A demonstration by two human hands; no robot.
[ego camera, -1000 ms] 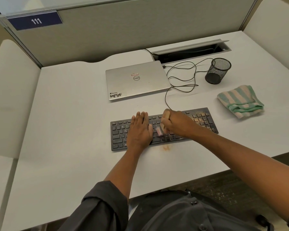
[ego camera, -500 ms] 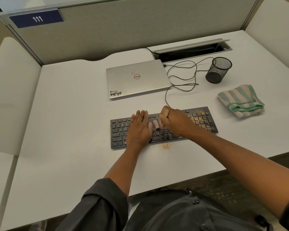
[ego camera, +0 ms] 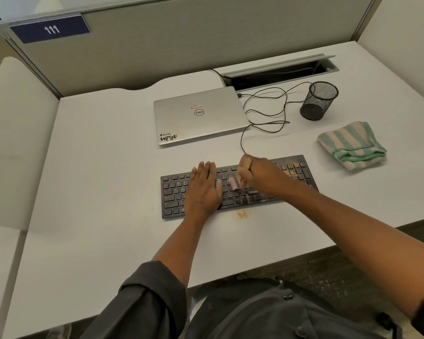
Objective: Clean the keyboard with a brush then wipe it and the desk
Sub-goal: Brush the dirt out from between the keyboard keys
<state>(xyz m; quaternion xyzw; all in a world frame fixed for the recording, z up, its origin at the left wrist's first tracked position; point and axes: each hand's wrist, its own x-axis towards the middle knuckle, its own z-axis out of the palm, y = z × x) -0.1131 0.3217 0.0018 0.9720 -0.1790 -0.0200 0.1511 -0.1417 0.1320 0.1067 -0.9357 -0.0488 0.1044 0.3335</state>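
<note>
Brushing step, mid-keyboard: right hand (ego camera: 262,176) gripping small pale brush (ego camera: 233,183) over flat black keyboard (ego camera: 238,189) on white desk (ego camera: 96,167), left hand (ego camera: 203,187) pressed flat (fingers straight). Next: crumbed right keys, then striped green-and-cream cloth (ego camera: 351,144).

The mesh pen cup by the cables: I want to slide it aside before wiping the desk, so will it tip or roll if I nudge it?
The mesh pen cup looks empty and see-through, so it is probably light and would slide easily. It stands upright and taller than wide, so a high push may tip it; being round, it could then roll. The cable loops lie just beside it and might snag.
</note>
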